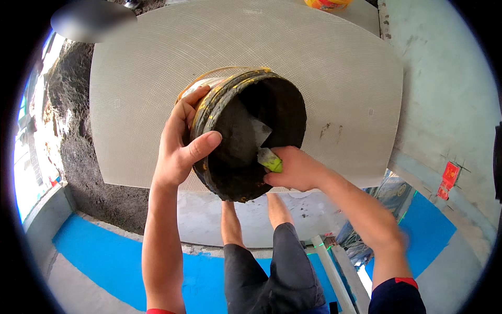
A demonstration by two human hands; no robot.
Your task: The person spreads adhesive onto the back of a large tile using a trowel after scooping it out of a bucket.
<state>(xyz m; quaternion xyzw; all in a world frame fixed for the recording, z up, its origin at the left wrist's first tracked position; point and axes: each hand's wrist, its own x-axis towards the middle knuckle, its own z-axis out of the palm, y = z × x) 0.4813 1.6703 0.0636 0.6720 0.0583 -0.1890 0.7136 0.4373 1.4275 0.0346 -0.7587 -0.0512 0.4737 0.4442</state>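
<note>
A round bucket (290,118), crusted dark inside and along its rim, is tipped so its mouth faces me. My left hand (178,144) is wrapped round the left side of the rim, with the thumb over the edge. At the right of the mouth, my right hand (299,168) is closed on the green handle of a trowel (272,161). The trowel's grey blade reaches into the bucket, and its far part is hard to make out. Beneath the bucket lies a large pale tile (345,78) with a fine grid texture. A thin yellow bail handle (225,68) loops behind the bucket.
Dark, rough mortar (83,115) spreads left of the tile. Blue coating (104,256) covers floor along the near side. A grey wall (444,78) with a red box (448,180) stands at right. Another yellow bucket (328,4) is at the far edge; bags (389,196) lie lower right.
</note>
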